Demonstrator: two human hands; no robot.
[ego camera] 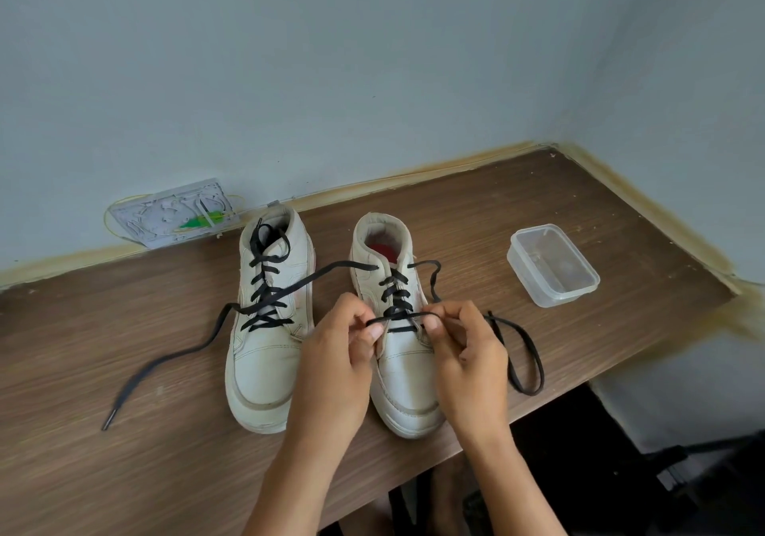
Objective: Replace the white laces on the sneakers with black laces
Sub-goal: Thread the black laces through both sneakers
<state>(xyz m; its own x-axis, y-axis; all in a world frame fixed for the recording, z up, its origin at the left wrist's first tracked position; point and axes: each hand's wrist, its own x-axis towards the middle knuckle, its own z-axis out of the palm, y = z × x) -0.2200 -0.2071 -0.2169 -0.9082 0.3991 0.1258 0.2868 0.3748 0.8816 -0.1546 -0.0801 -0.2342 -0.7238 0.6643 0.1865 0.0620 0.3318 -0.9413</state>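
Two white sneakers stand side by side on the wooden table point(538, 204), toes toward me. The left sneaker point(265, 328) is laced in black up to its collar. On the right sneaker point(407, 374) the black lace point(397, 315) crosses every visible eyelet row; I judge the step in hand to be tightening a lower crossing. My left hand point(339, 353) pinches that crossing at its left side; my right hand point(463, 349) pinches it at the right, both closed on the lace. One free end trails left across the other shoe, the other loops right. Next: draw slack upward row by row, evenly. The clear plastic container point(552, 264), lidless, appears empty; no white laces are visible.
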